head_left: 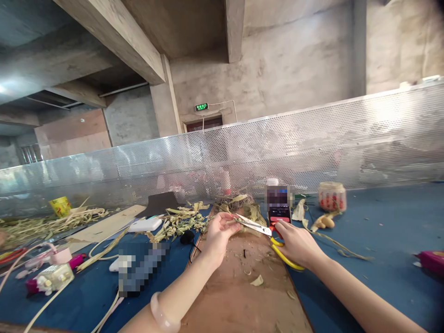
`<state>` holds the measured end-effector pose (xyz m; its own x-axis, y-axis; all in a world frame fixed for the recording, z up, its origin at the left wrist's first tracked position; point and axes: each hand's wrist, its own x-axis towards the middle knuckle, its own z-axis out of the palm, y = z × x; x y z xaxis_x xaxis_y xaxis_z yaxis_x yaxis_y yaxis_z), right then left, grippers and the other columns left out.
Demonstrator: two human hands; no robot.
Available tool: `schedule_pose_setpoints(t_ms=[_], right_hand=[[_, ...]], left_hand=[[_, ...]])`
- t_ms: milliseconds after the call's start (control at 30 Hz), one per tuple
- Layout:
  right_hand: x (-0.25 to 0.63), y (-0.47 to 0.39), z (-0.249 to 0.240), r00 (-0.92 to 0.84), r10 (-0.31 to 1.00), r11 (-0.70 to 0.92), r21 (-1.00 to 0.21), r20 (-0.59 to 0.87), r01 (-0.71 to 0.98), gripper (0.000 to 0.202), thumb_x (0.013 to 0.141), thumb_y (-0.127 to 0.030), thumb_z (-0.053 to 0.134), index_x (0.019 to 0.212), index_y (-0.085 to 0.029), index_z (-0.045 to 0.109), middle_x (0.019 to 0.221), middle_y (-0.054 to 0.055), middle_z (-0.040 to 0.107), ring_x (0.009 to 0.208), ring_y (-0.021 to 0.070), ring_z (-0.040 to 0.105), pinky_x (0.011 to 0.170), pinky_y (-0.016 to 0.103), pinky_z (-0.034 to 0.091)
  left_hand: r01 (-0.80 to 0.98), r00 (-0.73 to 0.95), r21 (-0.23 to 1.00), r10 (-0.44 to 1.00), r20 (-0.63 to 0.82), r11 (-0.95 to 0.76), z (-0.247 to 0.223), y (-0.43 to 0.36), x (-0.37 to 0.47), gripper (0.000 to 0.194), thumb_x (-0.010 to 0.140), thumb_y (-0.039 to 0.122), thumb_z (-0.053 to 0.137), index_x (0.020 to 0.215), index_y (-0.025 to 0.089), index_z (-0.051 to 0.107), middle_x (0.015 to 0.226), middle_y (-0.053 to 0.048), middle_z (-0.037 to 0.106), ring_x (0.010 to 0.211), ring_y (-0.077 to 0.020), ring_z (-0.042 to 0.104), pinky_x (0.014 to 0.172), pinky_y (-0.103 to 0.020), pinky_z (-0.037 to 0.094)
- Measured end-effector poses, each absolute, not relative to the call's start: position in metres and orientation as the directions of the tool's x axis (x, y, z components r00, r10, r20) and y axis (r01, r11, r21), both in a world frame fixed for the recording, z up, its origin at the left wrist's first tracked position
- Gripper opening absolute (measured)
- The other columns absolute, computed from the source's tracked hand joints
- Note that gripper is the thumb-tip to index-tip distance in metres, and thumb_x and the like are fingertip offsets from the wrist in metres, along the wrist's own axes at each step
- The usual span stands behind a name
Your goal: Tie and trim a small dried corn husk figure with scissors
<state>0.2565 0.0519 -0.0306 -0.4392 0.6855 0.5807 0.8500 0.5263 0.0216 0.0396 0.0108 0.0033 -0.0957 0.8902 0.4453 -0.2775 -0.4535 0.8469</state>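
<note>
My right hand (293, 243) is closed around the yellow and red handles of a pair of scissors (258, 226). The blades point left, reaching my left hand (222, 231). The fingers of my left hand are pinched together at the blade tips, on something small that I cannot make out. Both hands are above a brown board (243, 286) strewn with scraps. Just behind them lies a heap of dry leaves (253, 212). A pile of greenish dried pieces (185, 222) is left of my left hand.
A phone (279, 208) stands behind my right hand. A jar (332, 196) is farther right, near a perforated metal screen (243, 157). White cables, a power bank (145, 225), cardboard (104, 226) and dried stalks (38, 229) lie on the left.
</note>
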Motion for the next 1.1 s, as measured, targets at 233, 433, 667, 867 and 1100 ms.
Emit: schedule_pose_setpoints(t_ms=[233, 433, 667, 867, 1100], right_hand=[[0.2564, 0.0533, -0.0302, -0.436, 0.691, 0.520, 0.023, 0.577, 0.854, 0.017, 0.076, -0.033, 0.046, 0.085, -0.019, 0.052, 0.087, 0.005, 0.061, 0.075, 0.0206, 0.060, 0.054, 0.027, 0.030], [0.2575, 0.0534, -0.0308, -0.440, 0.688, 0.525, 0.022, 0.577, 0.851, 0.018, 0.076, -0.033, 0.046, 0.086, -0.019, 0.052, 0.091, 0.006, 0.061, 0.075, 0.0201, 0.059, 0.055, 0.027, 0.030], [0.2568, 0.0537, -0.0298, -0.439, 0.680, 0.515, 0.044, 0.586, 0.856, 0.017, 0.076, -0.030, 0.045, 0.086, -0.019, 0.052, 0.088, 0.006, 0.061, 0.074, 0.0207, 0.060, 0.053, 0.027, 0.030], [0.2563, 0.0536, -0.0294, -0.439, 0.670, 0.502, 0.070, 0.599, 0.862, 0.015, 0.076, -0.030, 0.045, 0.084, -0.019, 0.052, 0.087, 0.005, 0.061, 0.072, 0.0187, 0.060, 0.052, 0.026, 0.027], [0.2567, 0.0530, -0.0283, -0.444, 0.648, 0.499, 0.095, 0.619, 0.861, 0.015, 0.077, -0.030, 0.045, 0.081, -0.018, 0.052, 0.083, 0.005, 0.062, 0.071, 0.0188, 0.060, 0.052, 0.026, 0.026]], left_hand=[[-0.264, -0.083, 0.846, 0.885, 0.458, -0.463, 0.0050, 0.0102, 0.0388, 0.029, 0.060, 0.013, 0.073, 0.082, 0.018, 0.054, 0.094, -0.005, 0.064, 0.083, -0.0159, 0.059, 0.079, -0.033, 0.047], [-0.274, -0.100, 0.846, 0.888, 0.449, -0.458, 0.0036, 0.0119, 0.0379, 0.030, 0.059, 0.013, 0.074, 0.082, 0.017, 0.056, 0.092, -0.005, 0.065, 0.082, -0.0154, 0.060, 0.079, -0.032, 0.047], [-0.289, -0.109, 0.847, 0.895, 0.433, -0.446, 0.0039, 0.0116, 0.0388, 0.029, 0.058, 0.013, 0.074, 0.082, 0.017, 0.057, 0.093, -0.006, 0.065, 0.081, -0.0161, 0.061, 0.079, -0.033, 0.047], [-0.302, -0.123, 0.843, 0.896, 0.427, -0.444, 0.0036, 0.0119, 0.0384, 0.030, 0.057, 0.012, 0.074, 0.082, 0.017, 0.058, 0.091, -0.005, 0.065, 0.082, -0.0162, 0.061, 0.079, -0.032, 0.047], [-0.341, -0.100, 0.836, 0.900, 0.423, -0.431, 0.0056, 0.0111, 0.0383, 0.029, 0.059, 0.012, 0.074, 0.082, 0.017, 0.057, 0.086, -0.003, 0.065, 0.077, -0.0142, 0.061, 0.078, -0.031, 0.048]])
